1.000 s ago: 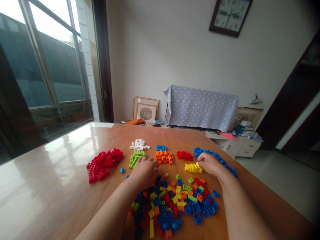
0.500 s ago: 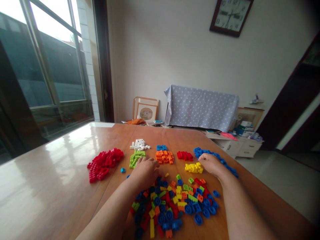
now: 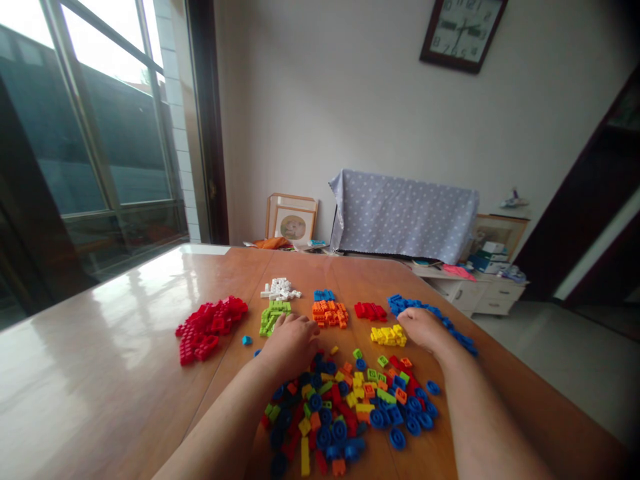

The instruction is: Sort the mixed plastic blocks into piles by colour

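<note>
My left hand point(image 3: 293, 341) is held low over the table, palm down, beside the lime green bricks point(image 3: 271, 316) and in front of the orange bricks point(image 3: 330, 314). Its fingers are bent and closed, with the tips hidden. Right of the yellow bricks point(image 3: 389, 335), my right hand point(image 3: 423, 328) is curled with its fingers closed, against the near edge of the blue pile point(image 3: 440, 315). What either hand holds, if anything, is hidden. A mixed heap of toy building bricks point(image 3: 357, 393) lies between my forearms, with blue round pieces point(image 3: 397, 438) among them.
On the wooden table point(image 3: 135, 353) sit a large red pile point(image 3: 213, 327), white bricks point(image 3: 281, 289), a small blue group point(image 3: 324, 295) and a red row point(image 3: 370, 311). One turquoise piece point(image 3: 247, 340) lies alone. Past the table is a cloth-covered object point(image 3: 405, 213).
</note>
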Tool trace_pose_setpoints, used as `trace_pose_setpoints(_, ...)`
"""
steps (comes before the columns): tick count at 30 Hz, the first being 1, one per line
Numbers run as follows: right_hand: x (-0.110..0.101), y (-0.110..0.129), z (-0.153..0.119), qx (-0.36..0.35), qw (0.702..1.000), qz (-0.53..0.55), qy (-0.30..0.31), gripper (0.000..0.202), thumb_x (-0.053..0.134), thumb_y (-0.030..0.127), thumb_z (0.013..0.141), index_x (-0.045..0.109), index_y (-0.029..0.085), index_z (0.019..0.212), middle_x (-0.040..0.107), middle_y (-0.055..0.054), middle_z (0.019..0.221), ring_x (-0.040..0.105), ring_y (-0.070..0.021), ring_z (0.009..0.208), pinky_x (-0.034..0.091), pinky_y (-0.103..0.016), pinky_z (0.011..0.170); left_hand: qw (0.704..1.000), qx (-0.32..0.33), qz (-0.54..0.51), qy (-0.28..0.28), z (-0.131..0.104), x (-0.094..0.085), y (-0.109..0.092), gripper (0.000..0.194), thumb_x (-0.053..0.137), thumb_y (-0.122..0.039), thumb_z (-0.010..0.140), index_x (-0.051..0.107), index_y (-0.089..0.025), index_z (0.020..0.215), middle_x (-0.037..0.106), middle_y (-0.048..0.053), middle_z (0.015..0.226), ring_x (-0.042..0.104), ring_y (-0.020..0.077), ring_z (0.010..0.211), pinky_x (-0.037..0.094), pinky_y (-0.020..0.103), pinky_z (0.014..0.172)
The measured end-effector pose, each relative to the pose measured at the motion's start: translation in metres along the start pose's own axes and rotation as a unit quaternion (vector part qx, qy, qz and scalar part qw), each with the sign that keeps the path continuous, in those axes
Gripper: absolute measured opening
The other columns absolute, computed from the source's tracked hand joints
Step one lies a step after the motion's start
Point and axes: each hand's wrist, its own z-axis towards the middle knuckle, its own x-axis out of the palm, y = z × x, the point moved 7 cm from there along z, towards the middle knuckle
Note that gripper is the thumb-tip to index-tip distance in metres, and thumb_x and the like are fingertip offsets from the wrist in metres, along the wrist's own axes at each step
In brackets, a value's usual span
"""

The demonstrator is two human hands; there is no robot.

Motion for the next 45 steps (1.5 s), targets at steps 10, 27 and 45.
trace_pose_setpoints(10, -0.004, 0.016, 0.0, -0.023, 0.999, -0.021, -0.023, 0.016, 0.056, 0.025, 0.081, 0.069, 0.022, 0.072, 0.068, -0.001, 0.07, 0.058, -0.0178, 0.07, 0.037, -0.025, 0.061, 1.0, 0.003, 0.0, -0.003, 0.0, 0.002, 0.001, 0.024, 0.056, -0.031, 0.089, 0.072, -0.028, 0.106, 0.071, 0.006, 0.108, 0.059, 0.0276, 0.109, 0.038, 0.041, 0.105)
trace_pose_setpoints(27, 0.061, 0.156, -0.077, -0.286, 0.945, -0.078, 0.135, 0.013, 0.063, 0.022, 0.082, 0.074, 0.024, 0.087, 0.069, -0.003, 0.091, 0.061, -0.0179, 0.089, 0.039, -0.024, 0.072, 1.0, 0.007, 0.008, -0.011, 0.002, 0.006, 0.002, 0.022, 0.054, -0.032, 0.09, 0.073, -0.027, 0.101, 0.071, 0.006, 0.102, 0.06, 0.0268, 0.105, 0.04, 0.04, 0.101)
trace_pose_setpoints(45, 0.013, 0.029, -0.007, -0.025, 0.996, -0.077, 0.026, 0.017, 0.062, 0.034, 0.079, 0.065, 0.021, 0.068, 0.067, 0.0, 0.066, 0.055, -0.0141, 0.062, 0.026, -0.025, 0.053, 1.0, 0.011, 0.004, 0.005, 0.002, 0.005, -0.001, 0.022, 0.053, -0.031, 0.09, 0.073, -0.027, 0.099, 0.071, 0.006, 0.104, 0.06, 0.0268, 0.104, 0.039, 0.041, 0.101)
